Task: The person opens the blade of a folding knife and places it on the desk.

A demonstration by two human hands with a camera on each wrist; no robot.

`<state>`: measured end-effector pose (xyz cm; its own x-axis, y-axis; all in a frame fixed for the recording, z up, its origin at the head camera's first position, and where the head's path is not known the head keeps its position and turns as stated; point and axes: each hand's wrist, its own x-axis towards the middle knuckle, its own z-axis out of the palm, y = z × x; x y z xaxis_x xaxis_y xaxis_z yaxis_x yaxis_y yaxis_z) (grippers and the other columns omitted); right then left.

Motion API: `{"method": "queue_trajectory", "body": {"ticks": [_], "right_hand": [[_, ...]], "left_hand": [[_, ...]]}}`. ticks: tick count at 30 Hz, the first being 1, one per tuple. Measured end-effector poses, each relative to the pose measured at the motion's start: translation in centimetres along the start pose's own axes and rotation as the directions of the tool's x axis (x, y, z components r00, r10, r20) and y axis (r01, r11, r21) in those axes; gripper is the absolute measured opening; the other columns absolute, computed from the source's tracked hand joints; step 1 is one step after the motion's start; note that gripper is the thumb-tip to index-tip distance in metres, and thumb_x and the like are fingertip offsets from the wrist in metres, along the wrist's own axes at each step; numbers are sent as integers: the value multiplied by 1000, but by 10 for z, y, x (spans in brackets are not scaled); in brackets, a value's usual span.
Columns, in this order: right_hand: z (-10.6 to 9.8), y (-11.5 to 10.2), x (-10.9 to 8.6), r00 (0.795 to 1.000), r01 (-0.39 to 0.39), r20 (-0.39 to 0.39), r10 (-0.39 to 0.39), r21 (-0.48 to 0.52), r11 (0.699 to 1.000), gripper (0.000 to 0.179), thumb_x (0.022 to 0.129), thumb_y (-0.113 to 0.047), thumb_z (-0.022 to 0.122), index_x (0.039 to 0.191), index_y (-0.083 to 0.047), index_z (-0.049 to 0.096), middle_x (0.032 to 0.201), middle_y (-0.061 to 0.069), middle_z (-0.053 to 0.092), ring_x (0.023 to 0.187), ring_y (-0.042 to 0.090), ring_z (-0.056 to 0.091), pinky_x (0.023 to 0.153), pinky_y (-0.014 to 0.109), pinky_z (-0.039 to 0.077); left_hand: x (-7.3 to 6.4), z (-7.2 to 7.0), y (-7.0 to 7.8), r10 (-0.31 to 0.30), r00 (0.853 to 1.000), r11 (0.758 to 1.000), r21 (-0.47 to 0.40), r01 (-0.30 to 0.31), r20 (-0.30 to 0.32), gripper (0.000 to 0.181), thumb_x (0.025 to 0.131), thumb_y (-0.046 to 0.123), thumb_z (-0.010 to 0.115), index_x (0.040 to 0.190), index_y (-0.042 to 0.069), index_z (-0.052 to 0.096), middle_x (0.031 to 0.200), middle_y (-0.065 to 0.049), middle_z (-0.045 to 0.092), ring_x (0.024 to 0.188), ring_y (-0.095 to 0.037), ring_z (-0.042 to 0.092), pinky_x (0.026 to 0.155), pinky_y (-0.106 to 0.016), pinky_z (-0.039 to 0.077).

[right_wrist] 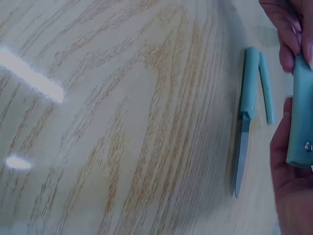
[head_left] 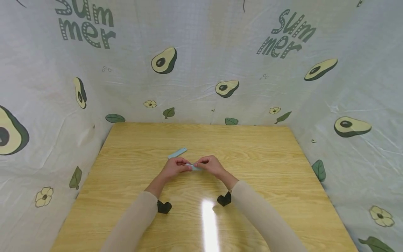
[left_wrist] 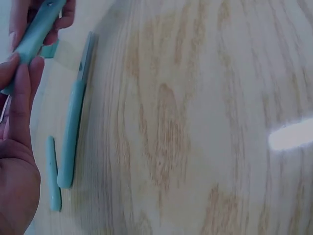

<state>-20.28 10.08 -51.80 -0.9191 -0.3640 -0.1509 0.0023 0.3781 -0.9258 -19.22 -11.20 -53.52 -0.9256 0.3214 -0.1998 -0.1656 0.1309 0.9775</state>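
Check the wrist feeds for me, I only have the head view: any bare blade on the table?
Observer: Yes. The left wrist view shows a knife lying there, its blade exposed.
Operator: Any hardware on the held piece?
Observer: The right wrist view shows a round metal fitting near one end.
Operator: Anything right next to the knife?
Observer: A slim teal strip, alongside the knife's handle in the right wrist view.

The head view looks forward and down; both wrist views, nearer, share the held teal piece point(left_wrist: 38, 31).
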Motion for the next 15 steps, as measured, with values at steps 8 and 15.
{"method": "queue_trajectory", "body": {"ticks": [8, 15], "right_hand": [[-3, -2, -4, 986, 144, -52, -159, -221, 965, 13, 92, -18, 67, 86, -11, 76, 87, 5, 74, 70, 7, 58, 59, 19, 49], [-5, -1, -7, 975, 137, -155, -157, -132, 982, 13, 93, -17, 65, 86, -10, 73, 93, 7, 73, 75, 10, 59, 61, 20, 50]], "left_hand": [[2, 8, -2, -1, 1000, 997, -77, 3, 23, 28, 89, 7, 69, 111, -9, 64, 96, -11, 75, 86, -18, 74, 94, -50, 54], [3, 14, 3, -1, 1000, 994, -106, 2, 7, 27, 89, 8, 69, 110, -9, 64, 94, -10, 75, 87, -18, 74, 95, -48, 53]]}}
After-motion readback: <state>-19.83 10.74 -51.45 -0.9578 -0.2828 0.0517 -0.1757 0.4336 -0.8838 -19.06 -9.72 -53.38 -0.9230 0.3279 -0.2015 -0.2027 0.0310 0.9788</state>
